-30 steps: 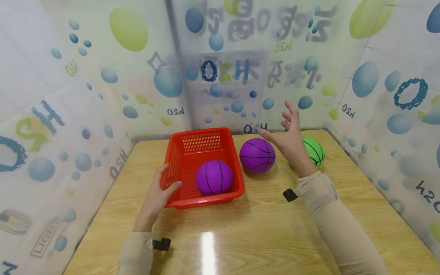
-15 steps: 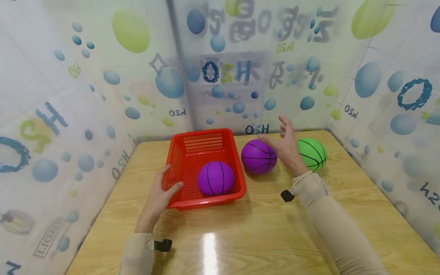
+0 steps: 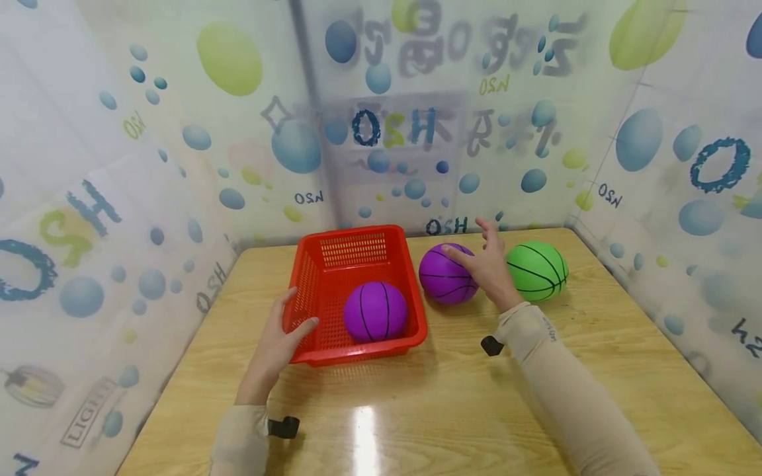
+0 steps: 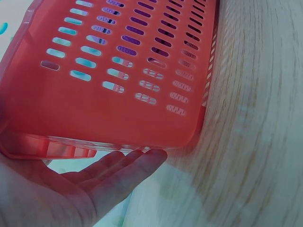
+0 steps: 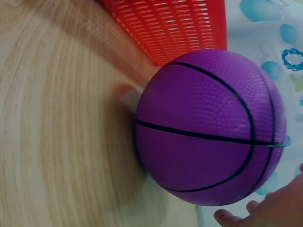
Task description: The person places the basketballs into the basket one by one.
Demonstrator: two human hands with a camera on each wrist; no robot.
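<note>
The red plastic basket (image 3: 357, 352) has slotted walls and holds a purple toy basketball (image 3: 375, 312). My left hand (image 3: 275, 347) grips the basket's left side, thumb over the rim and fingers along the outer wall; in the left wrist view the fingers (image 4: 118, 177) lie against that wall. A second purple basketball (image 3: 442, 279) with black lines sits on the table just right of the basket. Over its right side my right hand (image 3: 489, 270) hovers with fingers spread. In the right wrist view, fingertips (image 5: 229, 218) show beside the ball (image 5: 203, 127), with a small gap visible.
A green basketball (image 3: 538, 271) sits right of my right hand, partly behind it. All stand on a wood-grain table (image 3: 428, 410). Patterned white sheets (image 3: 411, 152) enclose the table at the back and both sides.
My right hand has come down and left, from in front of the green ball to the right side of the second purple ball. More of the green ball shows. The left hand stays on the basket.
</note>
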